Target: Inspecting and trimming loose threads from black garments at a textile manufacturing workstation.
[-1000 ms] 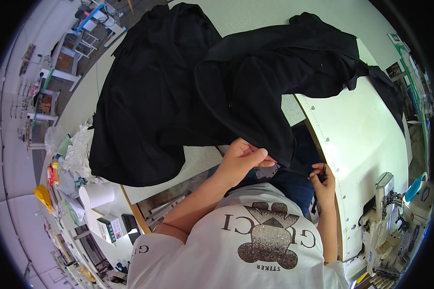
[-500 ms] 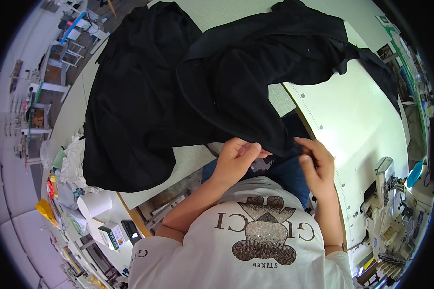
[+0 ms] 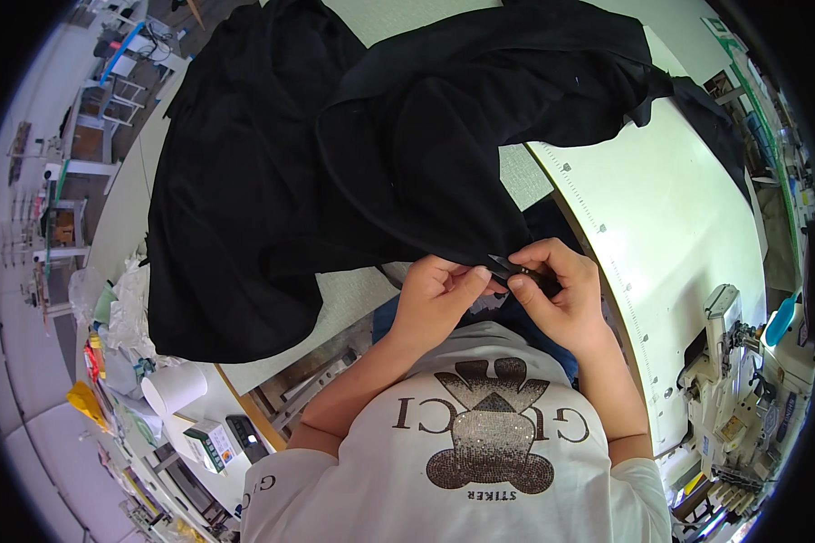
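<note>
A large piece of black cloth (image 3: 407, 163) lies in folds over the pale tabletops, its near corner hanging toward me. My left hand (image 3: 433, 297) pinches that near edge between thumb and fingers. In my right hand (image 3: 566, 294) is a pair of small dark thread snips (image 3: 536, 277), gripped between thumb and fingers. Their pointed blades reach left to the cloth's edge, just beside my left fingertips. My fingers partly cover the snips, and any thread at the tips is too small to make out.
A sewing machine (image 3: 729, 362) stands on the right, past a white tabletop (image 3: 670, 217) with a marked edge. At lower left are a white cylinder (image 3: 174, 389), a small box (image 3: 210, 445), a dark handheld device (image 3: 243, 431) and crumpled plastic (image 3: 129, 317). A gap separates the tables before me.
My right hand has moved left and in toward my left hand, bringing the snips to the cloth's edge. My left hand keeps its pinch; the cloth has shifted slightly left.
</note>
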A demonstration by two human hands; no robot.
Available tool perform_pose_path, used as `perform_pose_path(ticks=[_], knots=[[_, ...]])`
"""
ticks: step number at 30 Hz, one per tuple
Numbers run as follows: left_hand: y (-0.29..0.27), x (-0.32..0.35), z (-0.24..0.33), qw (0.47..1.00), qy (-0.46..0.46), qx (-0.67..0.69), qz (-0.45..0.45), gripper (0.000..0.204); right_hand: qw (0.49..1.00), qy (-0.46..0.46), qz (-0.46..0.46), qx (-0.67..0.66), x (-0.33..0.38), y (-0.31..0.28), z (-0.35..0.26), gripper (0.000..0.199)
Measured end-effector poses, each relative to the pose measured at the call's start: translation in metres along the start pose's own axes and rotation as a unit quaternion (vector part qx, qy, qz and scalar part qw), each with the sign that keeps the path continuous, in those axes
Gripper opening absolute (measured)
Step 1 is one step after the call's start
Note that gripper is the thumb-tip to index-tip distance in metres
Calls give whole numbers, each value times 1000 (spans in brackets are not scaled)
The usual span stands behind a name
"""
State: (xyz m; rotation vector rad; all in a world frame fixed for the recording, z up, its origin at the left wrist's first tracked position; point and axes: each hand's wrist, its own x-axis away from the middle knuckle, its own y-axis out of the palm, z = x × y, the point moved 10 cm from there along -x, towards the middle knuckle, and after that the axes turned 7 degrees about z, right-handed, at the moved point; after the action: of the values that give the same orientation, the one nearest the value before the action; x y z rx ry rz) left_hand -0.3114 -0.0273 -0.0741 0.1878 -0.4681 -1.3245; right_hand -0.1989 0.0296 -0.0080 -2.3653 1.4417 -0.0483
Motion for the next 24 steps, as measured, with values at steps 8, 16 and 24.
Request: perform_pose_path(ticks=[8,16,24], knots=[[-1,1,6,1000,26,-3,0,19,1000,7,-13,-12,-4,7,-6,15],[-4,3,9,999,30,-30,2,17,1000,0,-16,-4,-2,10,-1,14],[-5,4,9,999,30,-27,12,16,1000,10,-13,-17,-2,11,0,13]])
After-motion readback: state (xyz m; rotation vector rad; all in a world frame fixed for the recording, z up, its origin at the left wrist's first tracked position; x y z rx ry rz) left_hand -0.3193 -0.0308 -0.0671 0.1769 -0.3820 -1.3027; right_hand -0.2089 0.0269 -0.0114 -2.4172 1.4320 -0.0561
